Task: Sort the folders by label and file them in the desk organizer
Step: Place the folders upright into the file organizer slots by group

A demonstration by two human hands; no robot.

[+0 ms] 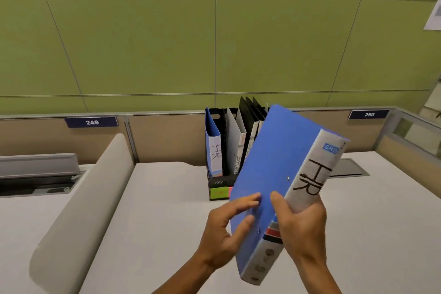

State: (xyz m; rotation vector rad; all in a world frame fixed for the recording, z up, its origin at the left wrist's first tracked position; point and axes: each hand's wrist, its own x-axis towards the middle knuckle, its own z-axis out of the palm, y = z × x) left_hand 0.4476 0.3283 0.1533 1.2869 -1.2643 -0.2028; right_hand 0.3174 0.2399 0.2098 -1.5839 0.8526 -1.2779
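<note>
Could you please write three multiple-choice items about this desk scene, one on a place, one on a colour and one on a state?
1. Where does the desk organizer stand?
A. By the partition, between plates 249 and 250
B. On the floor
C. At the desk's near edge

2. What colour is the held HR folder's cover?
A. Black
B. Blue
C. Red

3. How is the right hand engaged?
A. Resting flat on the desk
B. Gripping the folder's spine
C. Inside the organizer

Answers: 1 A, it stands against the partition between both plates. 2 B, the cover shows blue. 3 B, thumb and fingers wrap the spine.
</note>
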